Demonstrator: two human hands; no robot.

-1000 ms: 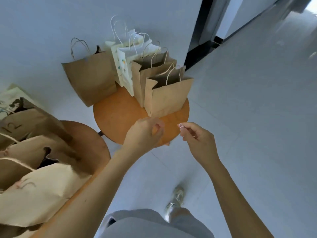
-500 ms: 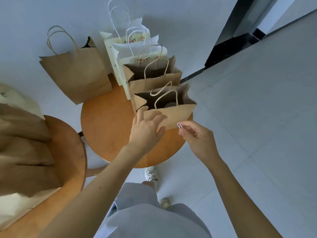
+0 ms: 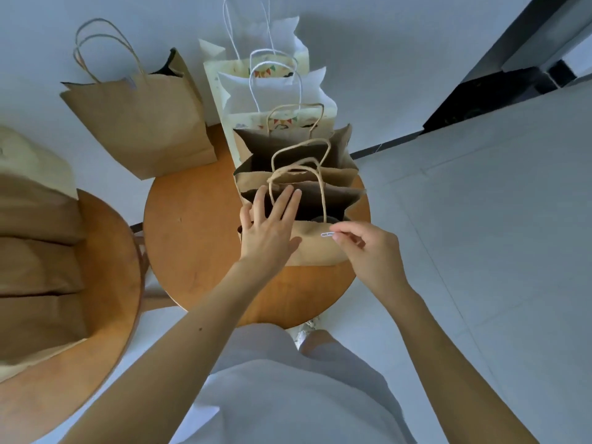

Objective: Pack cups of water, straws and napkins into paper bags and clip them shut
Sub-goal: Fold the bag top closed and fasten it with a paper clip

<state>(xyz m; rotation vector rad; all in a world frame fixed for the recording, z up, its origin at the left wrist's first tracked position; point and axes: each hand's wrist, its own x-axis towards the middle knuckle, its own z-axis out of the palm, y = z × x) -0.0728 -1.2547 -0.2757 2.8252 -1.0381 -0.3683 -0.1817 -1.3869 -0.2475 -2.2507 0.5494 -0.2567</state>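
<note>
Frankly, I fear the paper clip [image 3: 326, 234] pinched by the right hand [image 3: 371, 251] slips, as the spread left hand [image 3: 269, 229] seemingly leaves the near bag [image 3: 314, 249] gaping.

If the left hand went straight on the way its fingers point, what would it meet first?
Likely the handle of the front bag, looping right at the fingertips of the left hand; after that, the bag's far wall. Depth is unclear.
</note>
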